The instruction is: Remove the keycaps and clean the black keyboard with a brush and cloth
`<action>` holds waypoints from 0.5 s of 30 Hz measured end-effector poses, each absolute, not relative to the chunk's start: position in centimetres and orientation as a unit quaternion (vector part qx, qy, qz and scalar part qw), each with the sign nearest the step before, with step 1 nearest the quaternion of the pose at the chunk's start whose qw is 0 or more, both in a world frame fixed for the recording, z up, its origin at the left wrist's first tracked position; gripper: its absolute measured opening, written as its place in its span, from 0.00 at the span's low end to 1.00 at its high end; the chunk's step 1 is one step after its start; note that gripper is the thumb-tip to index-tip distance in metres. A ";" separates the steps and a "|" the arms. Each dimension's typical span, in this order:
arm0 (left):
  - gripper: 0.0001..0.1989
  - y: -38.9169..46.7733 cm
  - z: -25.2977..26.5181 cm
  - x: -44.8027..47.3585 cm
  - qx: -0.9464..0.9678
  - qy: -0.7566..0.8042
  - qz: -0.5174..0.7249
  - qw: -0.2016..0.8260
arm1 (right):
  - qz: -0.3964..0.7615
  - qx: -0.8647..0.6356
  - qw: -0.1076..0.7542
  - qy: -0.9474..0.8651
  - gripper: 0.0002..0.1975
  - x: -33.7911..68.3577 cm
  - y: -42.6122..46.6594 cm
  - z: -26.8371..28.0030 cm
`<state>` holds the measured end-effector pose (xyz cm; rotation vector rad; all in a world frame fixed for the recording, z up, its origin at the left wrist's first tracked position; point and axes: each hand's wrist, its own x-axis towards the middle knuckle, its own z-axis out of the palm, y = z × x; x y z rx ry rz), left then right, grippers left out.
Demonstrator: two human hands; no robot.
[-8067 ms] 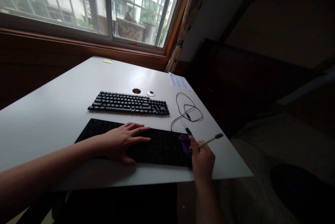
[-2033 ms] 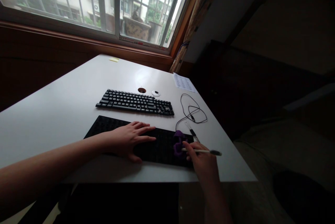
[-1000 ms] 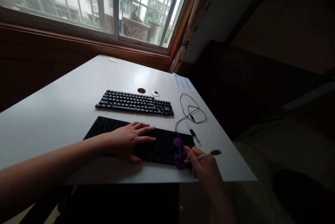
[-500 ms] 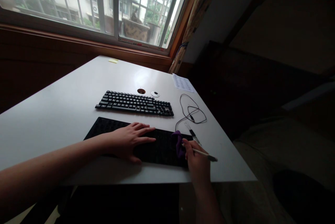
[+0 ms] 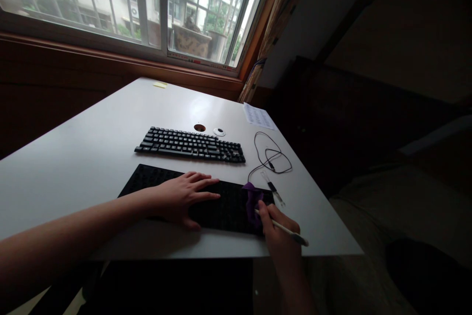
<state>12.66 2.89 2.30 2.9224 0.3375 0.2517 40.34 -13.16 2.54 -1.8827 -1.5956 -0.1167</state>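
My left hand (image 5: 184, 197) lies with fingers spread on a black keyboard base (image 5: 228, 209), which sits near the desk's front edge. Pinched in my right hand (image 5: 280, 226) is a slim pale stick (image 5: 282, 228) with a grey end pointing away from the base. The stick's other end meets a crumpled purple cloth (image 5: 251, 197) on the right part of the base. My right fingers hide some of the stick. Beyond the base, black keycaps (image 5: 190, 145) are laid out in keyboard order.
A thin black cable (image 5: 280, 154) loops on the white desk (image 5: 73, 172). Beside the base lies a keycap puller with wire loops (image 5: 272, 187). Farther back are a cable hole (image 5: 199, 128), its round cover (image 5: 219, 132), a printed sheet (image 5: 258, 116) and yellow sticky notes (image 5: 160, 84).
My right hand has shifted slightly down and right, and the stick's grey end is lower. The purple cloth looks more spread out. My left hand stays in place.
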 end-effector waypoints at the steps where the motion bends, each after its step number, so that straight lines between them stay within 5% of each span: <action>1: 0.47 2.9 2.3 12.7 0.985 0.114 0.085 0.095 | -0.042 -0.718 0.324 -0.615 0.24 40.3 -13.6 2.6; 15: 0.47 2.8 2.6 12.6 0.986 0.113 0.075 0.098 | 0.059 -0.758 0.339 -0.553 0.26 40.4 -16.1 2.8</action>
